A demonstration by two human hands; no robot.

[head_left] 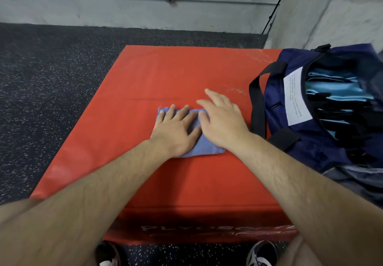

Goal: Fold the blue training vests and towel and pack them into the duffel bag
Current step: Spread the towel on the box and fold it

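While both palms lie flat, the left hand [176,129] presses down on the folded blue towel [204,148] with its fingers straight and a little spread; it grips nothing. The right hand [222,120] lies just beside it, thumb against thumb, also with straight fingers and holding nothing. Its heel rests on the towel and its longer fingers reach past the far edge of the cloth; I cannot tell if their tips touch the surface.

Under the two hands the towel is a small thick packet, and only its strip between the hands and its corner near the wrists are showing. It lies on the top of a red padded box [145,79], which spreads out on all sides of the hands.

To the right of the right hand, on the same box, stands the navy duffel bag [275,91] with its mouth open. Shiny blue vests [335,87] are inside it, beside a white label [296,97]. A black strap [257,104] curves on the side nearest the right hand.

Beyond the fingertips and left of the left hand is a dark speckled floor [51,79].
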